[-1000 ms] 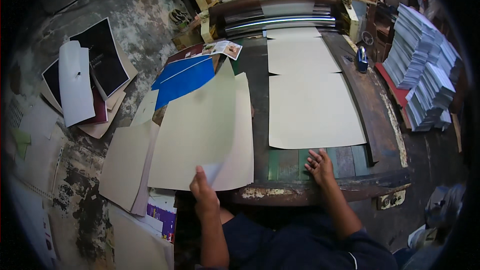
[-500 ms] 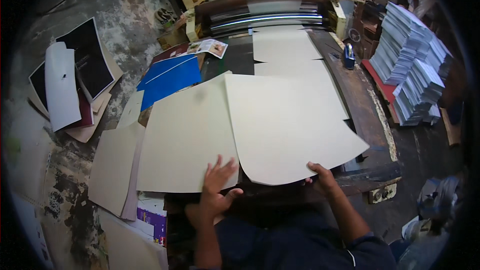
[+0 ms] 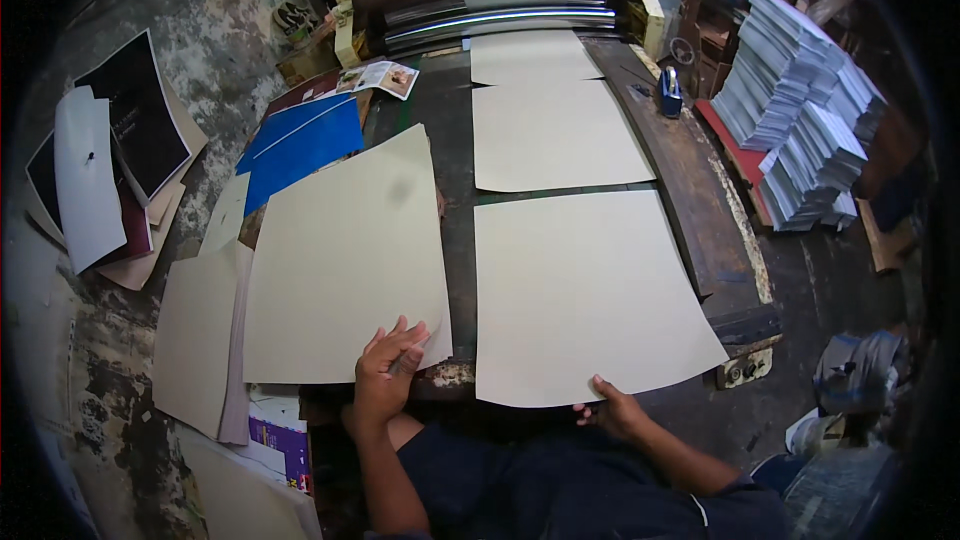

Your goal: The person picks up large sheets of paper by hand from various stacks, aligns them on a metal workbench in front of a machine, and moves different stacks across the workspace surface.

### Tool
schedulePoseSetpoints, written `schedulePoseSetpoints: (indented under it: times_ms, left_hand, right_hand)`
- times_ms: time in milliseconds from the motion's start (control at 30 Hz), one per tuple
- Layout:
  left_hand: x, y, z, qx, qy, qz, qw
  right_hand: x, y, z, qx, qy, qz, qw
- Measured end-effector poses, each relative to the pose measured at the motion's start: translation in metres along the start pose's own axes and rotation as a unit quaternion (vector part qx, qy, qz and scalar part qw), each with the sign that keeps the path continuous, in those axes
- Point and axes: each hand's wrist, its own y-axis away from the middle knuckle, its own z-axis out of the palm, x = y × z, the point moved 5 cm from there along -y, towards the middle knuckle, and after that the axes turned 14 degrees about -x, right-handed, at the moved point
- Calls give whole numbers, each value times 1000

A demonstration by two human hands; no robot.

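A large cream sheet of card [image 3: 590, 290] lies on the dark table bed, its near edge reaching past the table's front. My right hand [image 3: 618, 412] grips that near edge, thumb on top and fingers underneath. To the left is a stack of similar cream sheets [image 3: 335, 260], with a dark smudge on its top sheet. At the stack's near right corner, my left hand [image 3: 390, 370] has its fingers partly spread against the top sheet, which curls up there. Ahead of the gripped sheet, another cream sheet [image 3: 560, 140] lies flat, with a narrow gap between the two.
A roller machine [image 3: 500, 25] stands at the far end, a further sheet [image 3: 530, 58] leading to it. Left are a blue sheet [image 3: 305, 145] and more cream sheets [image 3: 195, 340]. A blue tape dispenser [image 3: 670, 95] sits on the right rail, beyond it tall paper stacks [image 3: 790, 80].
The gripped sheet has come back toward me, off the sheet ahead, which has moved nearer the rollers. My left hand has shifted onto the stack's corner, now curled. The whole view has moved slightly.
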Motion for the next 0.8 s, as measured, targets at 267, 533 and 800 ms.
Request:
schedulePoseSetpoints:
  times_ms: [267,533,800]
  left_hand:
    - [10,8,14,128,-33,-92,987]
    - [0,24,3,369,438,-94,814]
    - [52,20,15,134,-10,32,990]
  right_hand:
    - [-45,-38,5,26,-61,-63,996]
    - [-71,-76,-5,47,-57,-153,985]
    - [-93,-57,37,23,-37,-179,983]
